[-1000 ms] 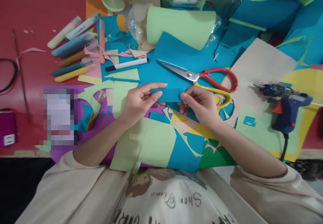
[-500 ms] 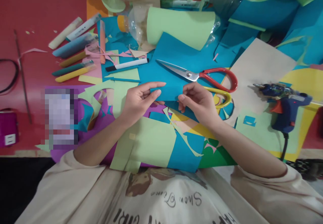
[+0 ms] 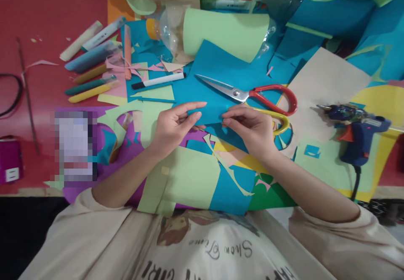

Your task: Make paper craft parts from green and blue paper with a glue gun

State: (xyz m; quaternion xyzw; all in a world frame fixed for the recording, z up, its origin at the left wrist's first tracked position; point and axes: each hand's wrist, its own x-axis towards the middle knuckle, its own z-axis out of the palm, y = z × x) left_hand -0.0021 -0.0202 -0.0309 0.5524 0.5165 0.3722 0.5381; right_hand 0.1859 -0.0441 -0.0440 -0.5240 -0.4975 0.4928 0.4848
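A small piece of blue paper (image 3: 208, 115) is held up between my two hands over the cluttered table. My left hand (image 3: 173, 128) pinches its left end, thumb in front and fingers behind. At the right end, my right hand (image 3: 251, 130) closes thumb and fingertips on the paper's edge. Scissors (image 3: 241, 95) with one red and one yellow handle lie just beyond my right hand, blades pointing left. Beneath my hands are a light green sheet (image 3: 186, 177) and curled paper scraps (image 3: 233, 173).
A hot glue gun (image 3: 358, 137) lies at the right, its cord toward me. Several markers (image 3: 91, 57) lie at the back left, near a pixelated phone-like shape (image 3: 75, 145). A plastic bottle (image 3: 225, 32) wrapped in green paper lies beyond the scissors.
My right hand has shifted its hold slightly left and its fingers now press closer together on the blue paper's right end. My left hand stays almost still.
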